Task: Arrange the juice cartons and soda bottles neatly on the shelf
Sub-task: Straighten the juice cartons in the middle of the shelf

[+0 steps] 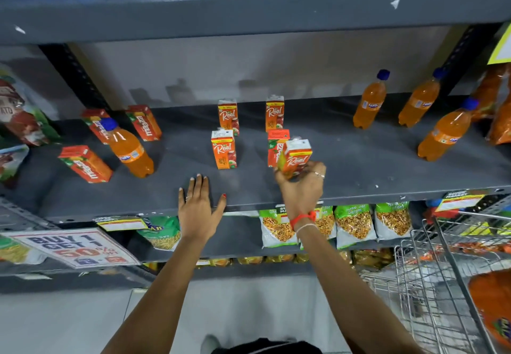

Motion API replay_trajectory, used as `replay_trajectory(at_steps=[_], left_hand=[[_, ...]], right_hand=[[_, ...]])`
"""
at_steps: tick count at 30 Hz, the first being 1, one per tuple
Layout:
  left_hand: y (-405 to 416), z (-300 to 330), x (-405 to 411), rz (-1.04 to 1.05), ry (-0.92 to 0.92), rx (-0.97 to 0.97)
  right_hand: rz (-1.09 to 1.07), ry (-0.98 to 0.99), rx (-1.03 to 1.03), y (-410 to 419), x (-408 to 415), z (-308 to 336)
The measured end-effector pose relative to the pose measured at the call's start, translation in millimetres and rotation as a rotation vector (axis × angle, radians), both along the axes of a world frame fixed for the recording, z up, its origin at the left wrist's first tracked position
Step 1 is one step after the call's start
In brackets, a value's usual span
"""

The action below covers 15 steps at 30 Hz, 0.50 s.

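The right hand (pixel 301 184) grips a small juice carton (pixel 295 157) around its lower half, fingers wrapped at the sides, the carton tilted and lifted just off the shelf (pixel 359 165). It hangs just in front of another carton (pixel 275 146), near enough that I cannot tell whether they touch. The left hand (pixel 197 204) lies flat and open on the shelf's front edge, fingers spread, holding nothing.

A carton like this looks light and fairly stiff, but the card walls would probably dent under a hard squeeze; a hold across the two broad faces, low down, seems safest. The bottles (pixel 369 104) look heavier and smooth, likely slippery, best taken around the middle or neck.

Three more Real cartons (pixel 224 153) stand upright in a loose grid to the left of and behind the held one. Further left, three cartons (pixel 85 164) stand scattered beside one bottle (pixel 128 149). Three bottles stand well apart on the right.
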<state>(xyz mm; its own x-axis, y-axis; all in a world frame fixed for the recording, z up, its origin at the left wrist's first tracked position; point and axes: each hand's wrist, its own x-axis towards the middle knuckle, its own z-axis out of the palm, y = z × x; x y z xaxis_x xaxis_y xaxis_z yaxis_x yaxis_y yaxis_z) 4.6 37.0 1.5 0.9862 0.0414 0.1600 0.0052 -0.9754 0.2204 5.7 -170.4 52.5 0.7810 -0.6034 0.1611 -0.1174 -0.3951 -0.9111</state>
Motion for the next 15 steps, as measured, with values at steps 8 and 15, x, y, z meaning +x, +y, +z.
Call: replay_trajectory(at_steps=[8,15], left_hand=[[31,0,0,-0.047,0.003,0.025],[33,-4,0,-0.055,-0.002,0.050]], right_hand=[[0.149,0.027,-0.020,76,10,-16],[0.177,-0.020,0.048,84,12,-23]])
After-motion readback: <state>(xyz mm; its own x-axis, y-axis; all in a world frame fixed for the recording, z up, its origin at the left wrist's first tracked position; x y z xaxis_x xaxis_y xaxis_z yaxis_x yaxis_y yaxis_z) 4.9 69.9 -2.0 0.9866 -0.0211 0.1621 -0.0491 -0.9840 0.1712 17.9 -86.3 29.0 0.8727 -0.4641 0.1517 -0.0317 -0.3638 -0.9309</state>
